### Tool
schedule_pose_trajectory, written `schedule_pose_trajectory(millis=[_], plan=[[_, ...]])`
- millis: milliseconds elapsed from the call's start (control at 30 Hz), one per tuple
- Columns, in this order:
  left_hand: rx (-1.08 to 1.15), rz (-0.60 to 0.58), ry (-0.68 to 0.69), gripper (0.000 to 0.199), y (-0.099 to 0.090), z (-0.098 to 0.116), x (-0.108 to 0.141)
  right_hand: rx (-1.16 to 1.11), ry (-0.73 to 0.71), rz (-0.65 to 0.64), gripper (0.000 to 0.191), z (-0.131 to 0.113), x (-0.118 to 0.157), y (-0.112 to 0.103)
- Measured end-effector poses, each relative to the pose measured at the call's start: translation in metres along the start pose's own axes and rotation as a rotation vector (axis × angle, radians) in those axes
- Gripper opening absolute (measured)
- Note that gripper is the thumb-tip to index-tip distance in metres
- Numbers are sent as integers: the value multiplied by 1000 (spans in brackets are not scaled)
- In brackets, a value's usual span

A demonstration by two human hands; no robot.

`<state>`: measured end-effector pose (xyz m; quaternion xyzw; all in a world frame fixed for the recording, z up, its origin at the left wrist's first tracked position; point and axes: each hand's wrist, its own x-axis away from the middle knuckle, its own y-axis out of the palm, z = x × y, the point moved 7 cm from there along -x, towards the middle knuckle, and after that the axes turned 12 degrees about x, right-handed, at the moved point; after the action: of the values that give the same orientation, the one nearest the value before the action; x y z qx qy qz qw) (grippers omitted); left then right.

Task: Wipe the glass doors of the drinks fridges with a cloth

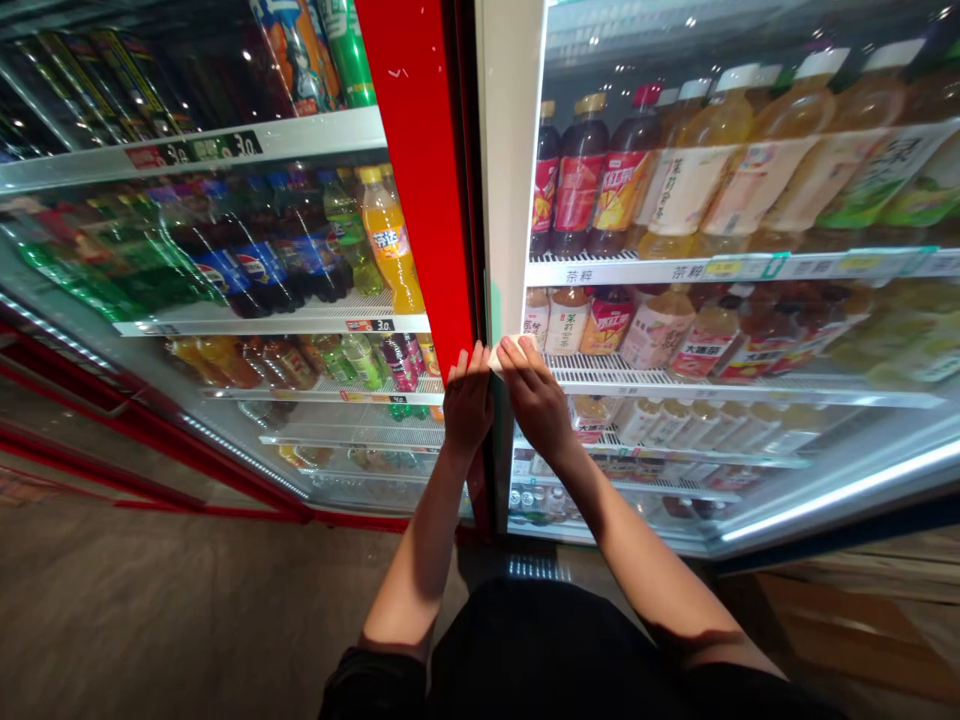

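White cloth, one, small and mostly covered by fingers. Location: against the white upright at the left edge of the right-hand cooler, near the dark seam between two coolers.

Right hand: fingers nearly straight and close together, laid over the cloth; thumb hidden, so whether the grip pinches it or only presses cannot be told.

Left hand: just beside the right, at the right edge of the red upright by the seam; grip extended, fingers lightly spread, nothing seen in it.

Right-hand cooler, upper shelf: dark bottles with red labels at the left end; white-capped amber bottles to their right. Shelf below: a row of labelled drink bottles.

Left-hand cooler, upper shelf: dark cans to the left. Next shelf: an orange soda bottle, yellow cap, upright at the right end; cola bottles further left.

Below: grey-brown floor; brown cardboard, lower right; a black sleeve on the left arm.
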<state>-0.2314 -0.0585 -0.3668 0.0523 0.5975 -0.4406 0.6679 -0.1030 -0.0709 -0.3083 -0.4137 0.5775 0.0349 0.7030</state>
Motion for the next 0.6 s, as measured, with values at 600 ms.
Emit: schedule_pose_trajectory(millis=[600], plan=[[-36,43,61,73,8,12,20,-7,39,0,59,13,-6,-6]])
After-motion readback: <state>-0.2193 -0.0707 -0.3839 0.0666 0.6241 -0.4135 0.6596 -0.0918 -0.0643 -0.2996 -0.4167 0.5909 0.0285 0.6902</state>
